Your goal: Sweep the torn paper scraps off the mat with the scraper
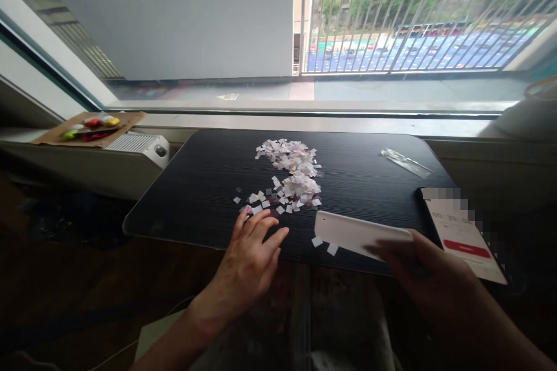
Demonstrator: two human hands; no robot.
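My left hand (255, 249) is open, its fingers apart and slightly bent. Its fingertips are at the near edge of a heap of small pale paper-like squares (300, 185), beside a few loose ones. Whether they touch any square I cannot tell. My right hand (413, 258) grips the right end of a white flat rectangular piece (348, 233) with a small hole near its far left corner. That piece is tilted above the near part of the black table (209, 185). Two loose squares (332, 249) lie by its lower left edge.
A phone (461, 232) with a timer on its screen lies at the table's right edge. Behind it is a clear plastic sleeve (407, 163). To the left, small colourful items (93, 123) rest on brown paper (52, 134) near a white radiator (139, 148). A window runs along the back.
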